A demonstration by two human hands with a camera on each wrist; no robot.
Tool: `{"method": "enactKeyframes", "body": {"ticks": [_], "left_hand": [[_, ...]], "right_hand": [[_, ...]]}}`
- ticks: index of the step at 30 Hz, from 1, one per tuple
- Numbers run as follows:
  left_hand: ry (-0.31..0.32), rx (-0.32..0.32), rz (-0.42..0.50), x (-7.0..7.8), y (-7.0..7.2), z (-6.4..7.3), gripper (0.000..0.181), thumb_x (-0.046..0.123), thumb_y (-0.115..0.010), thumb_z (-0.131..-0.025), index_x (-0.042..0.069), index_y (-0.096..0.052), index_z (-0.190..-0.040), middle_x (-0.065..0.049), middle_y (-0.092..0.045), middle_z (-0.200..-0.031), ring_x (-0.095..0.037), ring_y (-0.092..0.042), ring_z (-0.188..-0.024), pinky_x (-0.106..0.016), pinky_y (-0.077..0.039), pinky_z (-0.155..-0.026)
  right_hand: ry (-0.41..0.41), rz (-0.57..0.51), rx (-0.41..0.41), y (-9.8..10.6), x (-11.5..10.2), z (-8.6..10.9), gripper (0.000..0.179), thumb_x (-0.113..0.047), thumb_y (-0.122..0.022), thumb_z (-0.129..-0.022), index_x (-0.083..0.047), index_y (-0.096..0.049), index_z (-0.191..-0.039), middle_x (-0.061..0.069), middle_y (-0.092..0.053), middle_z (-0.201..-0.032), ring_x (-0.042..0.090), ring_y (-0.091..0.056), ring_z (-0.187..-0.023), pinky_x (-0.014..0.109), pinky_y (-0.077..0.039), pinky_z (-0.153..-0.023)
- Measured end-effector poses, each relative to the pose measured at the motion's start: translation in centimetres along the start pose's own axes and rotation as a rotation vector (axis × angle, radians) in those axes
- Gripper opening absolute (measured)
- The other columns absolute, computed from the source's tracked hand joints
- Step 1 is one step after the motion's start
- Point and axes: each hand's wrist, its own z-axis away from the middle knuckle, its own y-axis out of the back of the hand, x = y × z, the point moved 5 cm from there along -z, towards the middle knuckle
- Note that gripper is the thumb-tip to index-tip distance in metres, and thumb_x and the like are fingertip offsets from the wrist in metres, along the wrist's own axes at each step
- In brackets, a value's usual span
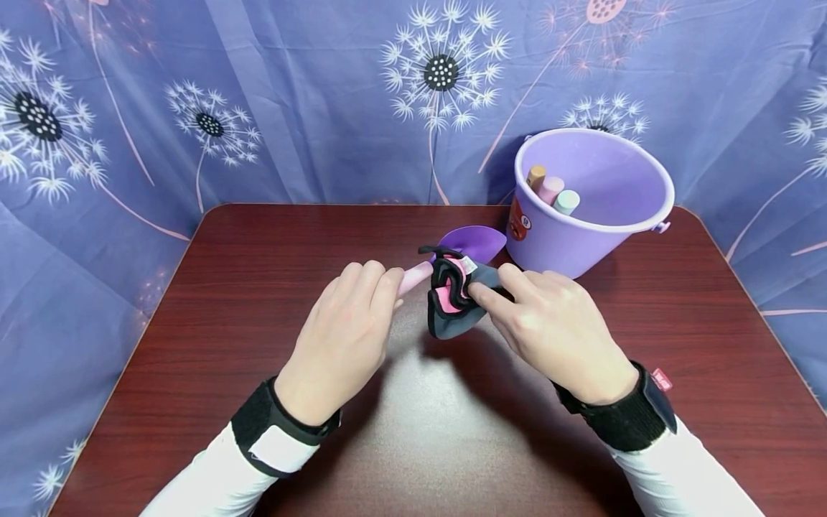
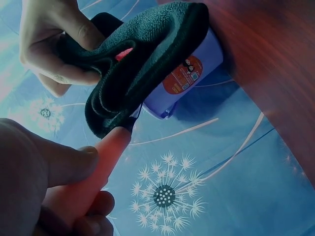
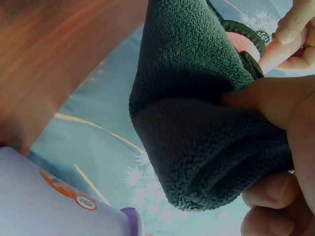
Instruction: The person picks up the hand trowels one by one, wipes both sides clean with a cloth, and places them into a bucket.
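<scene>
My left hand [image 1: 349, 323] grips a pink marker [image 1: 415, 278], its far end pointing right and up against the cloth. Pinched in my right hand [image 1: 549, 323] is a folded grey fleece cloth [image 1: 455, 327] with black edging, pink inner folds and a small white tag. In the left wrist view the end of the marker [image 2: 115, 140] meets the cloth's black border [image 2: 98, 123]. The right wrist view has the cloth [image 3: 187, 137] bunched between thumb and fingers. Both hands are raised over the table, throwing shadows on it.
Back right on the dark red-brown table [image 1: 213, 359] stands a lilac bucket [image 1: 549, 248], holding tan, pink and mint sticks [image 1: 566, 202] that lean on its wall. A purple curved object [image 1: 474, 242] sits behind the cloth. Blue dandelion-print fabric [image 1: 323, 108] hangs behind the table.
</scene>
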Motion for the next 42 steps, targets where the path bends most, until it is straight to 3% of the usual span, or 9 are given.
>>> {"method": "enactKeyframes", "body": {"ticks": [11,22,34,42], "left_hand": [[-0.027,-0.022,-0.008,0.3,0.1,-0.1,0.018,0.01,-0.045,-0.104,-0.004,-0.055,-0.111,-0.008,-0.039,-0.082,-0.024,-0.033,-0.068,-0.031,-0.03,-0.056],[-0.086,-0.122,-0.088,0.8,-0.1,0.0,0.024,0.002,-0.046,-0.099,-0.003,-0.056,-0.121,-0.01,-0.049,-0.094,-0.026,-0.04,-0.078,-0.032,-0.036,-0.061],[-0.084,-0.1,-0.088,0.8,0.0,0.1,0.019,0.003,-0.046,-0.099,-0.003,-0.056,-0.114,-0.009,-0.046,-0.09,-0.025,-0.039,-0.076,-0.032,-0.035,-0.059],[-0.081,-0.089,-0.083,0.5,0.5,0.2,0.021,-0.003,-0.049,-0.095,-0.004,-0.057,-0.114,-0.009,-0.046,-0.088,-0.024,-0.037,-0.073,-0.03,-0.033,-0.058]], "right_hand": [[0.014,0.081,0.019,0.5,-0.1,-0.1,0.022,-0.005,-0.049,-0.096,-0.004,-0.068,-0.105,0.01,-0.046,-0.082,0.023,-0.037,-0.056,0.032,-0.029,-0.049],[-0.022,0.108,0.063,0.3,0.3,0.2,0.02,-0.009,-0.049,-0.094,-0.006,-0.068,-0.1,0.006,-0.041,-0.075,0.018,-0.026,-0.049,0.03,-0.022,-0.048],[-0.131,0.127,0.083,0.6,1.1,0.4,0.021,-0.008,-0.055,-0.089,-0.006,-0.07,-0.103,0.006,-0.038,-0.073,0.019,-0.027,-0.046,0.033,-0.027,-0.041],[-0.174,0.16,0.106,0.7,1.7,0.8,0.023,-0.009,-0.049,-0.09,-0.006,-0.07,-0.101,0.006,-0.036,-0.072,0.019,-0.027,-0.044,0.033,-0.025,-0.039]]}}
